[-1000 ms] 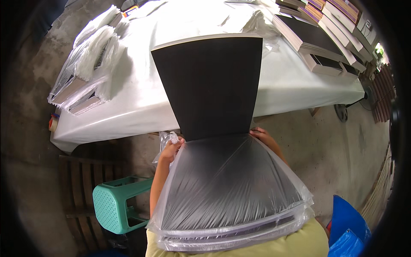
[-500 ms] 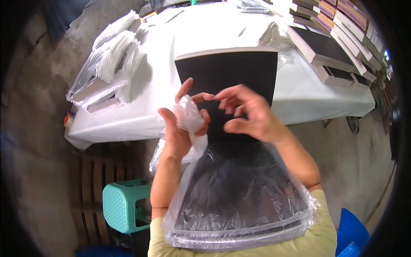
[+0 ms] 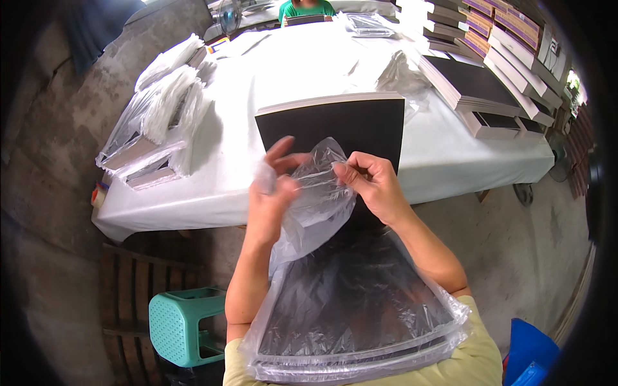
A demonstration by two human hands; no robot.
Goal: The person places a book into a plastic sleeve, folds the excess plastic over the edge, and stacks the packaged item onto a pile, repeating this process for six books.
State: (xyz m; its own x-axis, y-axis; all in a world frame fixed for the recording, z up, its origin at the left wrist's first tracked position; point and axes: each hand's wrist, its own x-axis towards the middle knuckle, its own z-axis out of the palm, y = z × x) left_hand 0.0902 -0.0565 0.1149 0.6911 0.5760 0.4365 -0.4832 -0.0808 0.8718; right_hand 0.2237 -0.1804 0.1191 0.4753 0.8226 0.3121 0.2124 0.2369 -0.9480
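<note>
A thin clear plastic bag [image 3: 325, 206] hangs spread out between my hands. My right hand [image 3: 373, 183] pinches its upper edge between thumb and fingers. Slightly blurred, my left hand [image 3: 273, 183] has the bag loosely between thumb and curled fingers, and part of the plastic trails beside my left wrist. Behind both hands is a black-faced flat stack [image 3: 328, 122] with pale layered edges, at the table's near side. Below them, against my body, rests another black flat stack [image 3: 354, 289] inside a clear plastic bag; its layered edge faces me.
Plastic-wrapped stacks [image 3: 154, 122] lie on the left of the white-covered table [image 3: 212, 193]. Black-topped pale stacks [image 3: 476, 83] and boxes [image 3: 515, 29] fill the right. Crumpled plastic [image 3: 399, 74] lies nearby. A green stool [image 3: 180, 328] stands lower left. A person in green [image 3: 308, 9] is beyond the table.
The bag, bunched in my left hand before, is now stretched out toward the right. My right hand, empty before, has pinched its edge. The view tilts up a little, showing a person beyond.
</note>
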